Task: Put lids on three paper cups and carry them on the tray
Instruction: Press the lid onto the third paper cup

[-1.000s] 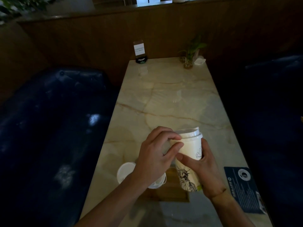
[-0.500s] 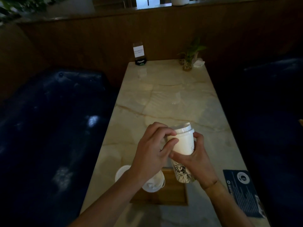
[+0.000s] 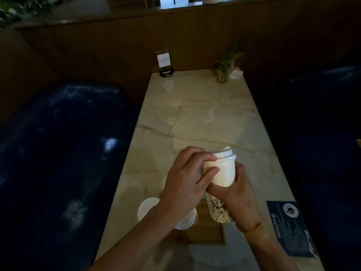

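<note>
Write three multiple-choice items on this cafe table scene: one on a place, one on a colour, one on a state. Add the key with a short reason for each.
1. Where does the small potted plant stand?
A. far right corner of the table
B. on the wooden tray
C. beside the dark card

2. What colour is the lid on the held paper cup?
A. black
B. white
C. red

3. How is the held cup supported?
A. it stands free on the tray
B. it lies on its side on the table
C. the right hand grips its body while the left hand works at its lid

Key: 1 A, the plant sits at the far end near the wall. 2 B, the lid looks white like the cup's upper wall. 3 C, the right hand's fingers wrap the cup and the left hand's fingers curl at the lid's rim.
</note>
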The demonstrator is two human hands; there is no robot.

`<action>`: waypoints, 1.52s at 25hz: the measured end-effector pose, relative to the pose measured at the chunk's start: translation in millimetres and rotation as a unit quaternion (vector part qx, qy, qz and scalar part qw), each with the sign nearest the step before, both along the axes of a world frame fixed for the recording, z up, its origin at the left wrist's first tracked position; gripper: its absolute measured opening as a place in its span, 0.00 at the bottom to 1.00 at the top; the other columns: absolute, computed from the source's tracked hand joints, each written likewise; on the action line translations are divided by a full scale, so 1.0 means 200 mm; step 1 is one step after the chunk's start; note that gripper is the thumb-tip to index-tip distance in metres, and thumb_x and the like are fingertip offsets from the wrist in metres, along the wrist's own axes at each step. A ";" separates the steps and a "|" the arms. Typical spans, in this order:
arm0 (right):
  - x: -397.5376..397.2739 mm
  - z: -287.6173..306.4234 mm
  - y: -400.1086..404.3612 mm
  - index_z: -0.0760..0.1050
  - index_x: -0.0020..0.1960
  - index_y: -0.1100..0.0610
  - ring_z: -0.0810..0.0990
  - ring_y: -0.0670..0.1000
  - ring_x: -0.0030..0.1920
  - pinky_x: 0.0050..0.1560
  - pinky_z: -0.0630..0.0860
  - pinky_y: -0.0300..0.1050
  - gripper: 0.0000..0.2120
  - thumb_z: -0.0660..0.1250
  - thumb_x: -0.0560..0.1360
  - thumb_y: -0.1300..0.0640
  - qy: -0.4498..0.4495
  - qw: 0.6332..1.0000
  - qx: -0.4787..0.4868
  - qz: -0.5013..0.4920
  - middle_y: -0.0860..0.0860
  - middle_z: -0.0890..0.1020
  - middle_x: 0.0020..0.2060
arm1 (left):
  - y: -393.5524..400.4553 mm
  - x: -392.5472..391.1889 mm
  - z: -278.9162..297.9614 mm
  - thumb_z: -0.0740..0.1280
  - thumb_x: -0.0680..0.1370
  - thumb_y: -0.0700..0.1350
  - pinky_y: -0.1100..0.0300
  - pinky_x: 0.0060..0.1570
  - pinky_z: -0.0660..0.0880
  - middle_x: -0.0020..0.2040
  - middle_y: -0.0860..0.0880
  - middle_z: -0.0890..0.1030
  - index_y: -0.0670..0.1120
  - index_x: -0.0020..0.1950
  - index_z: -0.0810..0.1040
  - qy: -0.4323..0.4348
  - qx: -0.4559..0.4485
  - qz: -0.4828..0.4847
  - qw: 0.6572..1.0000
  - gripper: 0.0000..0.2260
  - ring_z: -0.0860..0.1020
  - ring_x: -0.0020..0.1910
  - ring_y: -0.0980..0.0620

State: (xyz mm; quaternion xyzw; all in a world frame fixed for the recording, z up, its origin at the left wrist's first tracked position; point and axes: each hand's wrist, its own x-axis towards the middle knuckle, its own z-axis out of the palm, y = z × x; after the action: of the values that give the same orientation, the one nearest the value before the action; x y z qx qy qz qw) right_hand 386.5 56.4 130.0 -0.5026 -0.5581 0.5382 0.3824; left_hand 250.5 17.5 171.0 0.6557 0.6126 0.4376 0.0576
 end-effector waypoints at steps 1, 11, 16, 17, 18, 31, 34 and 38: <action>0.00 0.01 0.00 0.69 0.61 0.47 0.84 0.42 0.44 0.39 0.83 0.44 0.42 0.79 0.51 0.41 0.010 1.000 -0.007 0.004 0.46 0.82 0.48 | 0.00 0.00 0.00 0.69 0.75 0.48 0.64 0.52 0.75 0.53 0.50 0.78 0.45 0.54 0.81 -0.003 -0.002 -0.002 1.000 0.11 0.77 0.52 0.54; 0.05 0.09 0.00 0.75 0.61 0.57 0.84 0.63 0.52 0.52 0.82 0.63 0.35 0.81 0.56 0.58 0.137 0.978 -0.138 0.076 0.60 0.85 0.51 | -0.01 -0.04 0.02 0.72 0.74 0.45 0.71 0.53 0.72 0.53 0.51 0.78 0.44 0.55 0.81 -0.061 0.000 -0.033 0.998 0.11 0.76 0.52 0.59; 0.08 0.08 0.02 0.75 0.62 0.59 0.83 0.66 0.53 0.50 0.82 0.59 0.35 0.79 0.56 0.57 0.167 0.962 -0.172 0.133 0.63 0.84 0.51 | -0.02 -0.08 0.01 0.74 0.74 0.43 0.68 0.52 0.74 0.52 0.52 0.78 0.44 0.54 0.81 -0.083 -0.009 -0.050 0.995 0.09 0.78 0.52 0.59; 0.08 0.07 0.02 0.73 0.63 0.59 0.82 0.67 0.55 0.52 0.81 0.61 0.34 0.78 0.59 0.60 0.173 0.958 -0.181 0.137 0.65 0.83 0.53 | -0.01 -0.08 0.01 0.74 0.74 0.42 0.68 0.52 0.74 0.51 0.51 0.78 0.44 0.53 0.81 -0.080 -0.011 -0.048 0.996 0.09 0.78 0.51 0.59; 0.07 0.05 0.02 0.70 0.65 0.58 0.81 0.68 0.56 0.53 0.81 0.62 0.35 0.77 0.60 0.61 0.174 0.956 -0.191 0.135 0.65 0.82 0.55 | -0.01 -0.08 0.01 0.74 0.74 0.41 0.68 0.51 0.75 0.50 0.51 0.79 0.43 0.52 0.81 -0.076 -0.013 -0.043 0.996 0.08 0.78 0.51 0.59; -0.07 -0.01 0.07 0.69 0.51 0.41 0.83 0.43 0.40 0.37 0.80 0.43 0.31 0.77 0.51 0.42 -0.006 1.000 -0.001 0.002 0.47 0.83 0.43 | 0.05 -0.04 -0.02 0.73 0.75 0.41 0.49 0.50 0.78 0.49 0.49 0.78 0.43 0.50 0.82 0.011 0.019 -0.014 1.000 0.05 0.78 0.49 0.51; -0.05 0.00 0.05 0.70 0.52 0.42 0.83 0.43 0.41 0.38 0.81 0.45 0.30 0.76 0.53 0.39 -0.012 1.000 0.018 -0.009 0.47 0.83 0.43 | 0.03 -0.02 -0.01 0.71 0.75 0.46 0.50 0.50 0.78 0.49 0.50 0.79 0.44 0.50 0.83 0.009 0.037 -0.007 0.999 0.07 0.78 0.50 0.54; -0.01 0.04 0.03 0.74 0.54 0.48 0.85 0.48 0.42 0.39 0.83 0.47 0.31 0.78 0.54 0.42 0.014 1.000 -0.002 0.011 0.51 0.85 0.44 | 0.03 -0.01 0.01 0.71 0.75 0.49 0.52 0.51 0.78 0.50 0.51 0.79 0.45 0.50 0.83 -0.003 0.048 -0.009 0.999 0.09 0.78 0.51 0.55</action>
State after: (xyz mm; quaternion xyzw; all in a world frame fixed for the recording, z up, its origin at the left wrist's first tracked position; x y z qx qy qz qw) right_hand 384.6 63.0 138.5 -0.4895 -0.5570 0.5509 0.3829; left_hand 249.5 22.9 172.2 0.6622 0.5844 0.4680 0.0316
